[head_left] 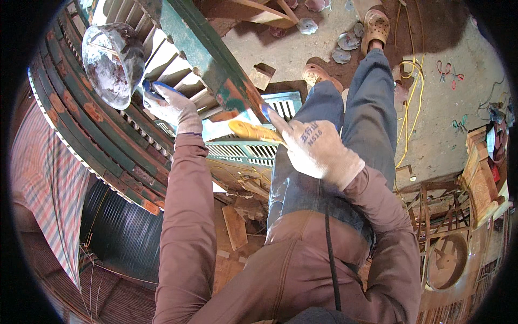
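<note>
My left hand, in a white glove with blue fingertips, reaches up at the left. Its bent fingers meet the lower right side of a clear bowl with white powdery stuff inside; the exact grip is partly hidden. My right hand, gloved the same way, is in front of my thigh with its index finger stretched toward a green, worn wooden beam. From beneath that hand sticks out a yellow piece with a rounded end; its other end is hidden behind the glove, and the other fingers seem curled on it.
Curved, dark green slatted woodwork arcs along the left, beside a checked cloth and a black ribbed roll. Yellow cable, red-handled pliers and clear discs lie on the floor. A round wooden frame is at lower right.
</note>
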Demonstrator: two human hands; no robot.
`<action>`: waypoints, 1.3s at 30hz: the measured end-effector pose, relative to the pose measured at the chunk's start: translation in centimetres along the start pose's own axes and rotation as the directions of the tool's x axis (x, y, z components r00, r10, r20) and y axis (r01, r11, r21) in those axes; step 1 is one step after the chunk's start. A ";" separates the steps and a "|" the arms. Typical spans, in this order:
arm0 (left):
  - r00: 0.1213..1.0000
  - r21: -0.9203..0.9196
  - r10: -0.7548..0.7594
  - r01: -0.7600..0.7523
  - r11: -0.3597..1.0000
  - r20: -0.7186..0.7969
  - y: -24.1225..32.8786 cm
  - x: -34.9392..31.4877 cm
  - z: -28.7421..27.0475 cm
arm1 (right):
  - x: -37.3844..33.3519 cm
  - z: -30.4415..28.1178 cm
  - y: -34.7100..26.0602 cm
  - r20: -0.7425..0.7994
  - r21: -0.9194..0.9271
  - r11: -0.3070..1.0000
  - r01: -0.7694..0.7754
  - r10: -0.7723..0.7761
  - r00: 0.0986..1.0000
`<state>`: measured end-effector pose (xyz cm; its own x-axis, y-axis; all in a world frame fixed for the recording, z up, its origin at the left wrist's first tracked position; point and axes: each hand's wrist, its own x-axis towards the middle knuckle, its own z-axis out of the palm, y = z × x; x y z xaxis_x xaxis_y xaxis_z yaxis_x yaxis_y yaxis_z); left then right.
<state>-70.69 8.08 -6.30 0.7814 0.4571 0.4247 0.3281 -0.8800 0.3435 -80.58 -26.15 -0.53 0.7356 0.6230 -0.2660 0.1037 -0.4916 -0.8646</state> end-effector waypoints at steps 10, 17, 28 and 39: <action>0.999 -0.028 -0.024 0.026 0.999 0.047 0.8 -0.2 -0.2 | 4.1 1.4 1.0 0.110 0.535 0.834 -0.137 0.092 0.990; 0.999 0.017 -0.032 0.032 0.999 0.014 0.0 -0.2 0.0 | -2.2 4.8 1.9 0.080 0.455 0.886 -0.083 0.053 0.995; 0.995 0.215 -0.075 0.060 0.975 0.061 2.7 0.0 -1.3 | 3.9 -0.1 1.2 -0.073 0.061 0.984 -0.169 0.174 0.982; 0.998 0.373 -0.060 0.052 0.926 0.009 3.7 0.0 -1.5 | 4.3 1.6 4.0 0.047 0.080 0.988 -0.129 0.126 0.991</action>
<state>-70.32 5.04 -3.75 0.7653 0.5078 0.3956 0.5426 -0.8395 0.0281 -78.09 -24.51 -5.83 0.7103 0.5843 -0.3926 -0.0461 -0.5179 -0.8542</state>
